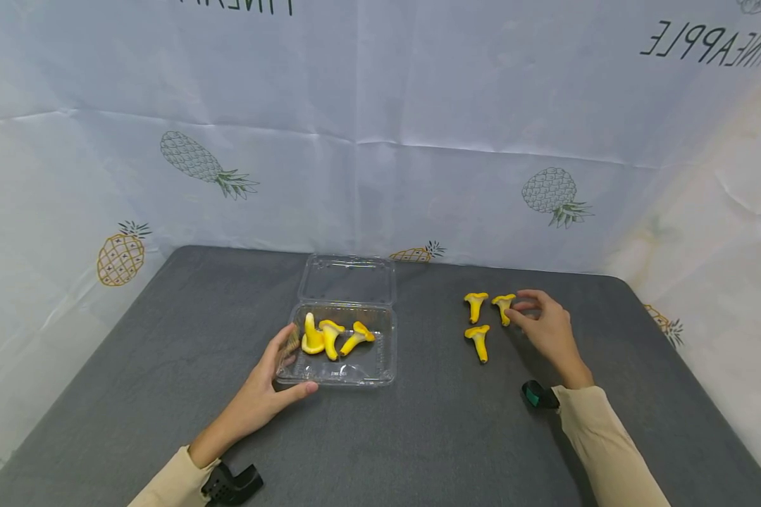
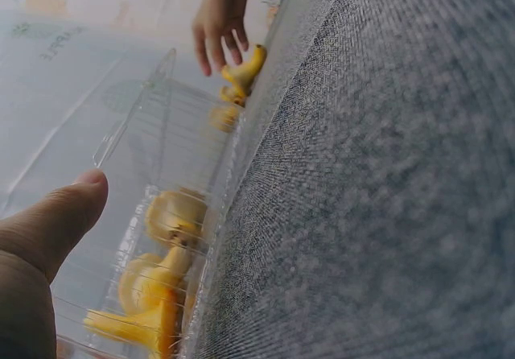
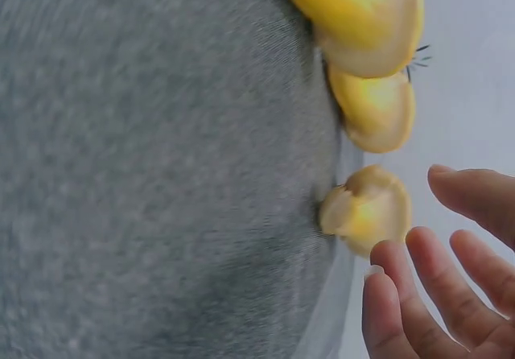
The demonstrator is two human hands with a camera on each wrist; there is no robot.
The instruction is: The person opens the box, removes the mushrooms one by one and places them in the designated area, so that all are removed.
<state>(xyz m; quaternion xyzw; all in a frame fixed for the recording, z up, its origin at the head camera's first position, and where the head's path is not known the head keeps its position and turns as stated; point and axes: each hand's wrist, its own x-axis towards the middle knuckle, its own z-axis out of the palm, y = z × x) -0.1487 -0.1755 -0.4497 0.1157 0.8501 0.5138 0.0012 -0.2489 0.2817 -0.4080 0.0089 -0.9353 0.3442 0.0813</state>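
Note:
A clear plastic clamshell box (image 1: 380, 359) lies with its lid (image 1: 349, 279) folded back. Inside are three yellow chanterelle mushrooms (image 1: 330, 339). My left hand (image 1: 263, 394) rests at the box's front left corner, fingers against the left wall and thumb (image 2: 68, 218) stretched out along the front. To the right, three more chanterelles lie on the table: a back left one (image 1: 475, 305), a back right one (image 1: 504, 307) and a front one (image 1: 478, 342). Beside the back right one is my right hand (image 1: 548, 331), its thumb and fingers spread apart with nothing between them.
The grey cloth-covered table (image 1: 418, 436) has its far edge against a hanging white curtain (image 1: 368, 197) printed with pineapples. Black straps with camera mounts, like the left one (image 1: 231, 484), sit on both wrists.

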